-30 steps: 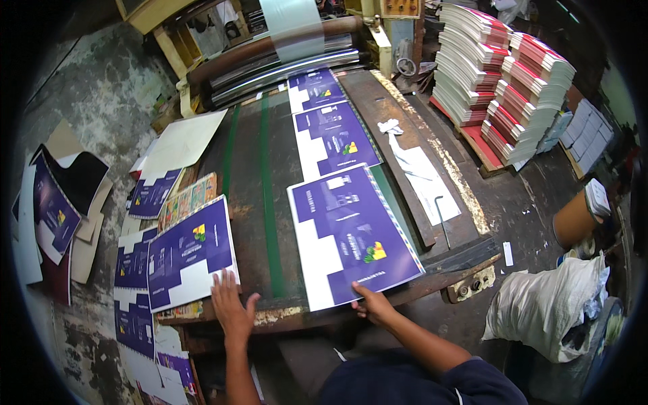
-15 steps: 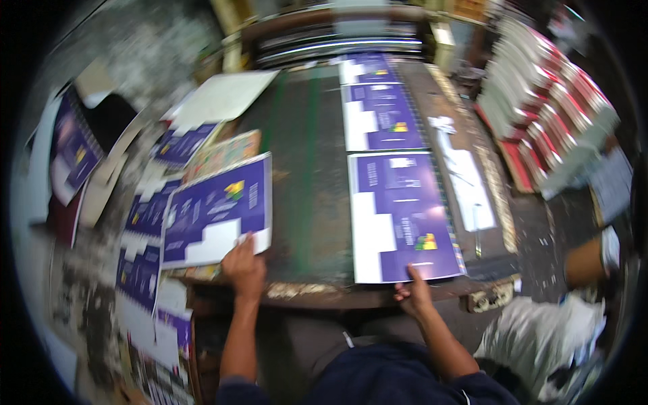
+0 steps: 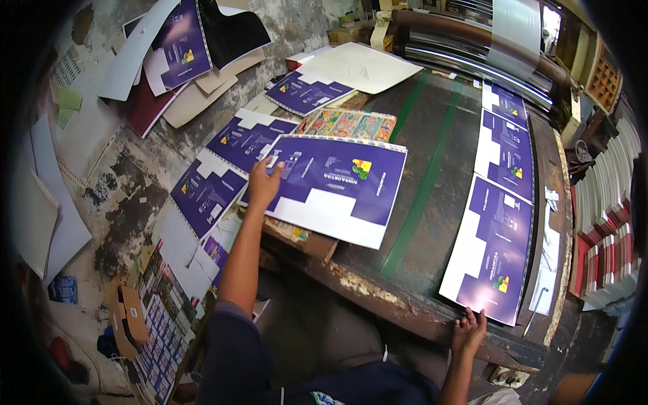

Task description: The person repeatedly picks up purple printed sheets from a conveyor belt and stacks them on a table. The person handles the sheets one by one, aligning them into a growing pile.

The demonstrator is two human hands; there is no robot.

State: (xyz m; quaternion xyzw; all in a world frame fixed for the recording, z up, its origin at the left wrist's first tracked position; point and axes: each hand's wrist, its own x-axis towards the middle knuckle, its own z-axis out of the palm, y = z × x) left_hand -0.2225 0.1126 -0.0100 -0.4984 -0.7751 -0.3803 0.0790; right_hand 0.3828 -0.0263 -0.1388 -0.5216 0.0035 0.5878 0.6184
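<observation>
Purple-and-white printed paper sheet [image 3: 324,177] lies over the left side of the dark, green-striped worktable [image 3: 453,192]. The left hand [image 3: 265,183], partly spread, has shifted from its near edge to its left end; grip unclear. At the worktable's near-right edge, the right hand [image 3: 468,331] now hangs half-open, apparently empty, so handling centres leftward.

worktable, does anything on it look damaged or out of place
The front edge looks worn: pale patches break up the brown, as if chipped. A crumpled white scrap lies at right, beside flat purple sheets.
</observation>
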